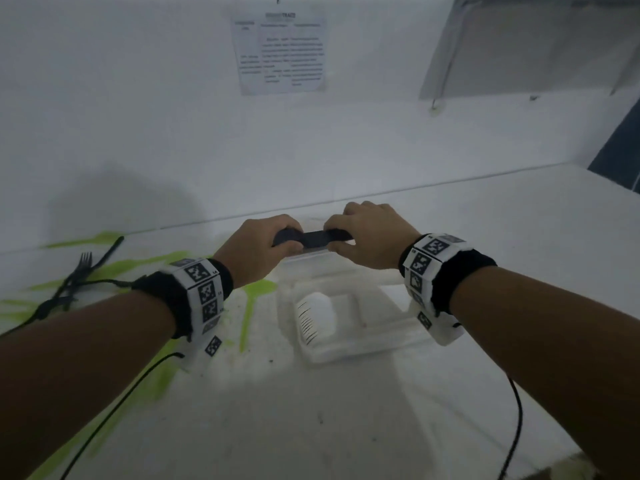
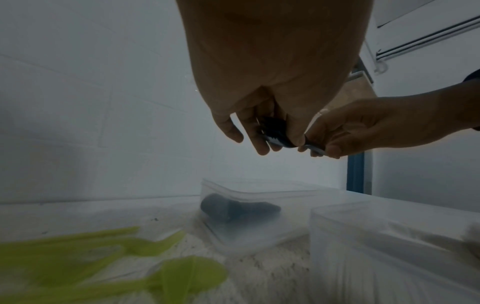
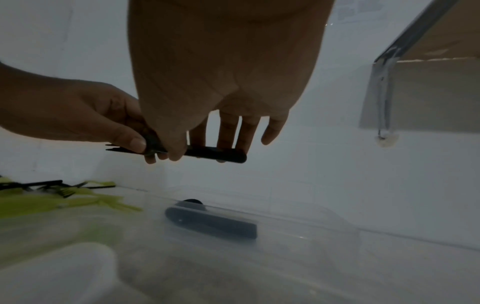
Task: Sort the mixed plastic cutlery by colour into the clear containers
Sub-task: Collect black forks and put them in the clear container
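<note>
Holding one bundle of black cutlery (image 1: 313,238) between them, the left hand (image 1: 263,247) and right hand (image 1: 372,233) each pinch an end above the far container (image 2: 259,197), which already has black pieces. Uneven release could tip pieces onto the worktop (image 1: 519,244) or into the near container (image 1: 346,351).

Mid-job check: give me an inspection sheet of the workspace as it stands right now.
Surface: white table, specks of dirt.
Job's things: black cutlery bundle held above far clear container, which already holds black pieces; near clear container; green cutlery and black fork loose at left.
Clutter: nothing seen.
Grips: left hand and right hand both grip the bundle.
Cables: black wrist leads.
Surroundings: white wall, posted paper.
</note>
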{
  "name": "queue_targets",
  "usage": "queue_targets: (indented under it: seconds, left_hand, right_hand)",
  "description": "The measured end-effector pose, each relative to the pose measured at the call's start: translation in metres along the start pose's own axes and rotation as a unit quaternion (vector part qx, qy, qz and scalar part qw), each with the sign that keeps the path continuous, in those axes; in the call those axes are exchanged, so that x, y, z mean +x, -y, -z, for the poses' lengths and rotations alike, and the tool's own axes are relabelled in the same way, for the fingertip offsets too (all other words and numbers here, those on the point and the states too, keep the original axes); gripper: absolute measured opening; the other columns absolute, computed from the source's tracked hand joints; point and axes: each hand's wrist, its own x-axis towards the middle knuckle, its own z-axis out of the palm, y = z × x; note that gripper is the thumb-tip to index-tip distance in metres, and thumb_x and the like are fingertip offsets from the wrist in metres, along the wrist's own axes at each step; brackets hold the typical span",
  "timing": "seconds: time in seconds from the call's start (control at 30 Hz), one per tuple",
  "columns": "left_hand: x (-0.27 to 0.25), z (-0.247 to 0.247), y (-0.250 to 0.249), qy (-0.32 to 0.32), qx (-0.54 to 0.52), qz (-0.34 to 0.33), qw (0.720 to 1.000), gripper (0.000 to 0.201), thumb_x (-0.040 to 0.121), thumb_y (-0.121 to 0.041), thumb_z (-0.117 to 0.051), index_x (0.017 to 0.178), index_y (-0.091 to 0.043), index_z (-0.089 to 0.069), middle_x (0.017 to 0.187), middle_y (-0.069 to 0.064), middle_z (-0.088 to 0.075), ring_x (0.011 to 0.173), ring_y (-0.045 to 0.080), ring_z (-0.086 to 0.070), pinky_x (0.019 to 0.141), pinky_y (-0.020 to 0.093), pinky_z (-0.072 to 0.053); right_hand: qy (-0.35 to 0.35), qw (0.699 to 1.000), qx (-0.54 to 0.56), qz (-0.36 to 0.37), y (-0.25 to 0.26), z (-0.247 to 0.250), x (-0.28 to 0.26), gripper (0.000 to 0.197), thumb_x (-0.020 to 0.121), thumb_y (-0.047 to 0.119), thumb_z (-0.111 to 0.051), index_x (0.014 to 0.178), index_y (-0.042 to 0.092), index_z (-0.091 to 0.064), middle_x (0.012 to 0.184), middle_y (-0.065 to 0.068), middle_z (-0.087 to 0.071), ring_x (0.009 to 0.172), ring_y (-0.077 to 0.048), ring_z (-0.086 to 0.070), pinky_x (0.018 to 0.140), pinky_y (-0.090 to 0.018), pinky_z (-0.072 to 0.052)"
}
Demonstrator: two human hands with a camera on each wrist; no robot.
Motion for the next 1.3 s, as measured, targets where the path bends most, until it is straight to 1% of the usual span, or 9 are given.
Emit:
queue_targets:
  seconds: [0.4, 0.5, 0.6, 0.7, 0.8, 0.9, 1.0, 1.2, 1.3]
  left_hand:
    - [0.080, -0.030, 0.019, 0.024, 0.049, 0.050, 0.997, 0.015, 0.093, -0.027, -0.073, 0.107, -0.024, -0.073, 0.102, -0.010, -0.072, 0.093, 0.008, -0.064, 0.083, 0.024, -0.045]
    - [0.084, -0.031, 0.028, 0.060, 0.105, 0.080, 0.989, 0.039, 0.095, -0.039, -0.069, 0.130, -0.022, -0.063, 0.132, -0.011, -0.058, 0.126, 0.011, -0.048, 0.110, 0.029, -0.029]
    - [0.090, -0.027, 0.035, 0.097, 0.107, 0.147, 0.979, 0.064, 0.092, -0.045, -0.057, 0.150, -0.022, -0.042, 0.158, 0.000, -0.038, 0.147, 0.020, -0.027, 0.117, 0.037, -0.021]
    - [0.103, -0.030, 0.050, 0.174, 0.170, 0.150, 0.958, 0.089, 0.089, -0.038, -0.073, 0.160, -0.022, -0.022, 0.168, 0.002, -0.019, 0.153, 0.023, -0.019, 0.122, 0.039, -0.020]
    - [0.112, -0.037, 0.063, 0.211, 0.180, 0.170, 0.945, 0.100, 0.080, -0.048, -0.082, 0.159, -0.026, -0.025, 0.160, -0.001, -0.036, 0.143, 0.022, -0.040, 0.116, 0.037, -0.034]
    - [0.114, -0.043, 0.073, 0.166, 0.158, 0.174, 0.958, 0.070, 0.080, -0.040, -0.083, 0.140, -0.028, -0.047, 0.135, -0.007, -0.059, 0.119, 0.019, -0.058, 0.095, 0.032, -0.045]
    - [0.112, -0.046, 0.077, 0.146, 0.114, 0.171, 0.968, 0.054, 0.080, -0.030, -0.083, 0.127, -0.027, -0.054, 0.123, -0.008, -0.064, 0.106, 0.017, -0.061, 0.085, 0.030, -0.044]
    - [0.112, -0.048, 0.078, 0.159, 0.067, 0.168, 0.971, 0.050, 0.084, -0.022, -0.078, 0.128, -0.021, -0.054, 0.127, 0.001, -0.058, 0.107, 0.020, -0.060, 0.089, 0.033, -0.048]
    - [0.111, -0.049, 0.080, 0.163, 0.056, 0.168, 0.971, 0.054, 0.085, -0.021, -0.077, 0.132, -0.020, -0.052, 0.127, 0.005, -0.051, 0.114, 0.023, -0.057, 0.098, 0.040, -0.049]
  right_hand:
    - [0.098, 0.990, 0.048, 0.092, -0.052, -0.021, 0.085, 0.030, 0.100, 0.044, -0.055, 0.128, 0.032, -0.058, 0.103, 0.006, -0.053, 0.097, -0.018, -0.053, 0.083, -0.038, -0.045]
    - [0.143, 0.985, 0.042, 0.088, -0.059, -0.033, 0.101, 0.028, 0.098, 0.041, -0.062, 0.123, 0.030, -0.063, 0.100, 0.006, -0.051, 0.098, -0.021, -0.056, 0.080, -0.037, -0.046]
    - [0.195, 0.977, 0.010, 0.088, -0.069, -0.042, 0.112, 0.030, 0.093, 0.041, -0.070, 0.119, 0.026, -0.069, 0.102, 0.005, -0.054, 0.100, -0.023, -0.058, 0.079, -0.032, -0.041]
    - [0.226, 0.970, 0.009, 0.090, -0.072, -0.049, 0.116, 0.032, 0.093, 0.039, -0.071, 0.121, 0.024, -0.071, 0.109, 0.003, -0.065, 0.106, -0.024, -0.061, 0.086, -0.033, -0.048]
    - [0.234, 0.967, 0.011, 0.101, -0.071, -0.054, 0.120, 0.024, 0.093, 0.034, -0.069, 0.115, 0.025, -0.076, 0.098, 0.005, -0.066, 0.097, -0.023, -0.063, 0.078, -0.029, -0.046]
    - [0.250, 0.963, 0.018, 0.101, -0.067, -0.053, 0.128, 0.018, 0.089, 0.030, -0.073, 0.106, 0.025, -0.078, 0.088, 0.007, -0.063, 0.085, -0.019, -0.059, 0.074, -0.028, -0.045]
    - [0.263, 0.958, 0.012, 0.109, -0.062, -0.054, 0.136, 0.025, 0.086, 0.031, -0.077, 0.108, 0.020, -0.072, 0.095, 0.004, -0.062, 0.090, -0.020, -0.058, 0.074, -0.029, -0.044]
    - [0.268, 0.956, -0.039, 0.115, -0.044, -0.059, 0.155, 0.025, 0.083, 0.029, -0.079, 0.098, 0.020, -0.060, 0.086, 0.007, -0.056, 0.085, -0.019, -0.055, 0.060, -0.027, -0.038]
    - [0.303, 0.941, -0.106, 0.110, -0.033, -0.062, 0.160, 0.012, 0.097, 0.023, -0.064, 0.105, 0.014, -0.064, 0.103, -0.002, -0.060, 0.092, -0.021, -0.055, 0.069, -0.028, -0.042]
